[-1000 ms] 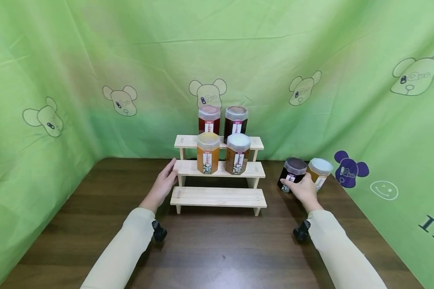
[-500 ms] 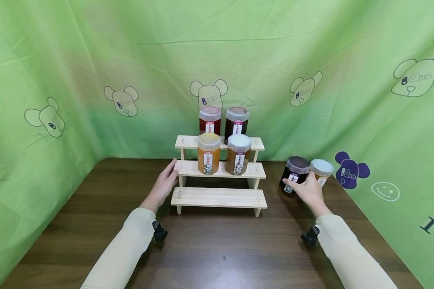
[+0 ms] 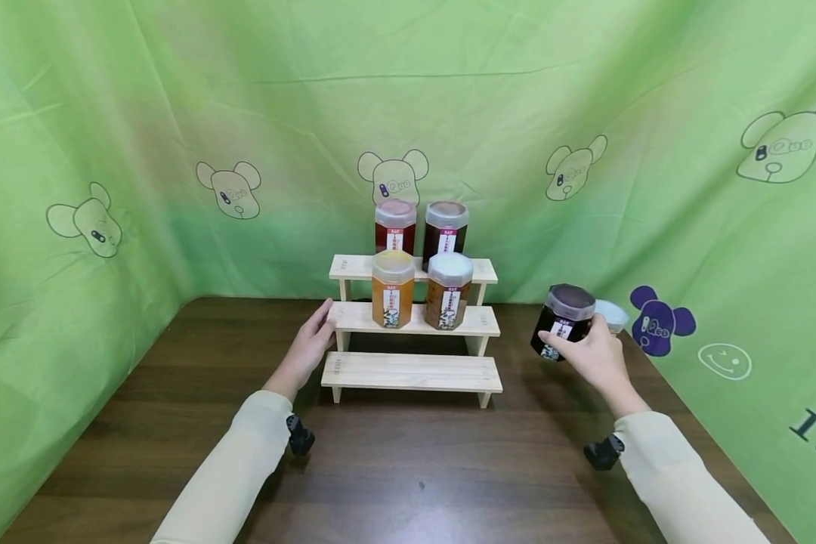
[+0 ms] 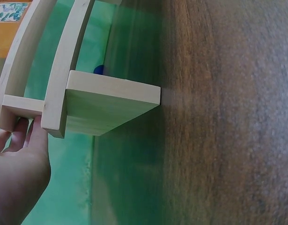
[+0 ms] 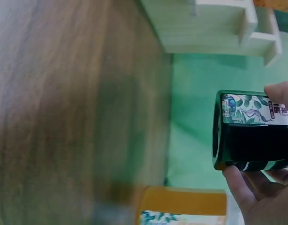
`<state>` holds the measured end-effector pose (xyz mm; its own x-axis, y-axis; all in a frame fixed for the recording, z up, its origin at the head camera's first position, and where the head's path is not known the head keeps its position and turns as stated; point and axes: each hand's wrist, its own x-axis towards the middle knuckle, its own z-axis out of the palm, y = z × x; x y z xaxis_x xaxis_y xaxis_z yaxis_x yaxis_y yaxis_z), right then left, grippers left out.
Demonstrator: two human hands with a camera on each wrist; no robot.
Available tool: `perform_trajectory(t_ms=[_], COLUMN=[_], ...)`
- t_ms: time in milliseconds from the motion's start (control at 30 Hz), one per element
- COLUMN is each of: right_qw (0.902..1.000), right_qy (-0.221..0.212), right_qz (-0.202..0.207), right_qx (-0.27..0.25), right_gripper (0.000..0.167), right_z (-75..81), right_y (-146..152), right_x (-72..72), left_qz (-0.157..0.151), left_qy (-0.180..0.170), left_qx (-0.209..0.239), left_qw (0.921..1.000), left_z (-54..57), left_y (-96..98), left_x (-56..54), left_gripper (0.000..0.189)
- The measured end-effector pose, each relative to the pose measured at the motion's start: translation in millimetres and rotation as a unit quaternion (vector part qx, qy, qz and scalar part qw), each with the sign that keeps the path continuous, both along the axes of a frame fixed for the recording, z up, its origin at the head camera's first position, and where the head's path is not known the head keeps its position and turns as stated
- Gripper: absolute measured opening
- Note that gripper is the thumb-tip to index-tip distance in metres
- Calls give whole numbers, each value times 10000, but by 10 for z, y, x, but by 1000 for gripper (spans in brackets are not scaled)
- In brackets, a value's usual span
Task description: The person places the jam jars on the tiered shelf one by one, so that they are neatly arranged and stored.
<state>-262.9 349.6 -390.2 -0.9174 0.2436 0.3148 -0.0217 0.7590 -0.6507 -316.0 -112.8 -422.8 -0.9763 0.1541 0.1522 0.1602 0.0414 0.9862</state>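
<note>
My right hand (image 3: 595, 359) grips a dark jar (image 3: 563, 321) with a clear lid and white label; the jar tilts a little. The right wrist view shows the dark jar (image 5: 256, 131) off the table, thumb on its label side and fingers on the opposite side. Behind the hand stands a white-lidded amber jar (image 3: 612, 314), mostly hidden. My left hand (image 3: 307, 349) holds the left end of the middle step of a three-step wooden stand (image 3: 411, 370). In the left wrist view its bent fingers (image 4: 38, 136) meet the step's end; their tips are partly hidden.
On the middle step stand a yellow-orange jar (image 3: 392, 298) and a brown jar (image 3: 447, 298). The top step bears a red jar (image 3: 395, 227) and another dark jar (image 3: 446, 230). A green cloth (image 3: 299, 121) hangs behind and beside the brown table (image 3: 408, 483).
The right hand has lifted the dark jar off the table and moved it slightly right, now covering most of the amber jar. The left hand and the stand stay in place.
</note>
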Motion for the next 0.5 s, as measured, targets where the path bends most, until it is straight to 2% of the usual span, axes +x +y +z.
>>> perform_trajectory(t_ms=[100, 500], right_qw=[9999, 9979], right_qy=[70, 338], right_qz=[111, 513], right_qx=[46, 194], right_gripper=[86, 84], right_z=[83, 291], right_y=[-28, -139], right_x=[53, 170], left_qz=[-37, -7], left_qy=[1, 34], left_qx=[10, -27], left_qw=[10000, 10000], left_z=[34, -8], left_y=[1, -6], left_x=[26, -15], left_gripper=[54, 54])
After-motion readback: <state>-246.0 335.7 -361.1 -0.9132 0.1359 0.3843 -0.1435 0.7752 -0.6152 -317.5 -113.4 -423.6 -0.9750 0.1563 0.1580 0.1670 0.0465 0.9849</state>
